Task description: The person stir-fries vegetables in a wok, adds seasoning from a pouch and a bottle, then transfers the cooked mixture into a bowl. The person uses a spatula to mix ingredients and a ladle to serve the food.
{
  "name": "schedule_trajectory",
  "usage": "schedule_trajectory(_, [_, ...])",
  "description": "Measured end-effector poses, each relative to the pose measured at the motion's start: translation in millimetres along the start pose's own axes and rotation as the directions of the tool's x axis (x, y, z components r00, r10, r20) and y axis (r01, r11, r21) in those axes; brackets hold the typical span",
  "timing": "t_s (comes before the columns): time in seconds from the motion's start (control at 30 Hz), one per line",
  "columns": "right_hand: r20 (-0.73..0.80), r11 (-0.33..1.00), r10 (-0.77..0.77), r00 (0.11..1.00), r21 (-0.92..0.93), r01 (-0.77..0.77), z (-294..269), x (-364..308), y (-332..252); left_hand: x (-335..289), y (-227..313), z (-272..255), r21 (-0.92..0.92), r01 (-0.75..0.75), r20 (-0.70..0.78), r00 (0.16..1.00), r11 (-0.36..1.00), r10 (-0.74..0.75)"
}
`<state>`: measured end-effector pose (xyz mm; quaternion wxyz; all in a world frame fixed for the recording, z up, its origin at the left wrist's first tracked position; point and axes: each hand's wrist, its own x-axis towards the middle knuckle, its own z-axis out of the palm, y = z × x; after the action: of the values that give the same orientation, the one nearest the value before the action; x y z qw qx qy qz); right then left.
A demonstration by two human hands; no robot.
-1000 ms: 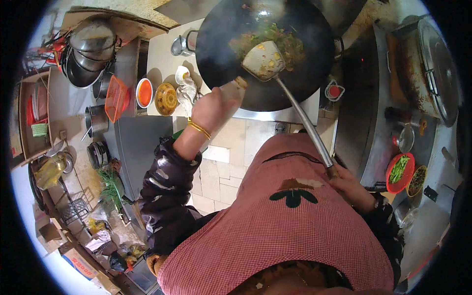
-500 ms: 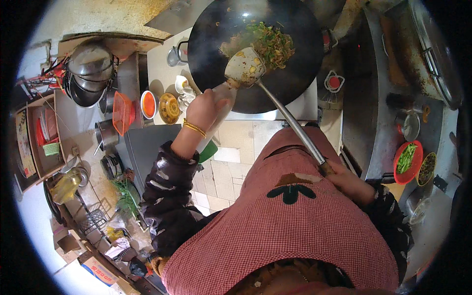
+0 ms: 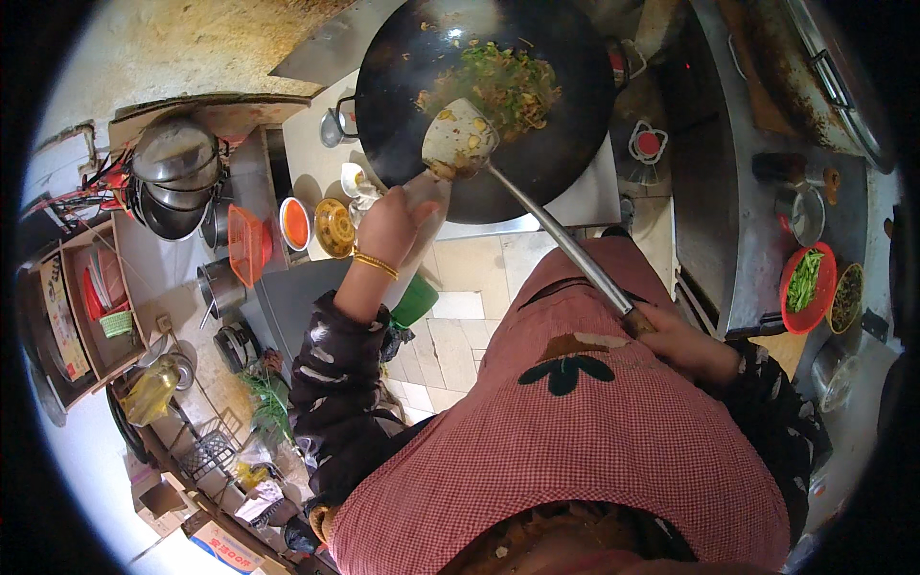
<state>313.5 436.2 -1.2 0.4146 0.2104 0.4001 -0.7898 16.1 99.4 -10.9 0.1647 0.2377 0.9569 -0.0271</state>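
My left hand [image 3: 388, 230], with a gold bracelet at the wrist, is closed round a pale, translucent bottle-like container [image 3: 428, 199]. Its upper end meets the blade of a wok spatula [image 3: 457, 142]; whether anything flows out is too small to tell. The spatula's long metal handle slopes down to my right hand [image 3: 685, 347], which grips its end near the apron. Some yellowish bits and brown sauce lie on the blade, raised over the near side of a large black wok [image 3: 570, 158]. In the wok is a heap of stir-fried food [image 3: 508, 91] with green pieces.
Left of the wok stand a bowl of red-orange stuff [image 3: 296, 224], a patterned yellow-brown bowl [image 3: 333, 228] and an orange basket [image 3: 249, 244]. Stacked pans [image 3: 175, 163] are farther left. On the right counter sits a red basket of green vegetables [image 3: 805, 287]. A green bucket [image 3: 414, 301] is below my left forearm.
The view has shifted slightly. Both hands keep their grips, and the spatula blade stays against the container's end above the wok.
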Motion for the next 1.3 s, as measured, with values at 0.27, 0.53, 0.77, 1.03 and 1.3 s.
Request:
schedule_trajectory(0.27, [-0.008, 0.997, 0.054, 0.998, -0.050, -0.055, -3.2, 1.7, -0.2, -4.1, 2.7, -2.2, 0.024, 0.053, -0.005, 0.999, 0.998, -0.053])
schedule_trajectory(0.53, [0.030, 0.999, -0.024, 0.999, -0.030, 0.025, -6.8, 4.8, 9.0, -1.3, -20.3, 21.3, 0.080, -0.095, -0.028, 0.995, 0.992, 0.098])
schedule_trajectory(0.77, [0.064, 0.996, -0.039, 0.997, -0.079, 0.044, -13.4, 7.0, 13.7, -3.9, -16.8, 19.6, 0.031, -0.005, -0.009, 1.000, 1.000, 0.005])
schedule_trajectory(1.03, [0.042, 0.998, 0.006, 0.999, -0.066, -0.003, -15.2, 3.8, 12.0, -3.9, -13.2, 14.0, 0.120, -0.077, 0.015, 0.997, 0.990, 0.076])
schedule_trajectory(1.3, [0.037, 0.992, -0.056, 0.998, -0.111, 0.059, -20.8, 8.9, 22.1, -2.7, -21.8, 28.7, 0.115, -0.113, -0.028, 0.993, 0.987, 0.117])
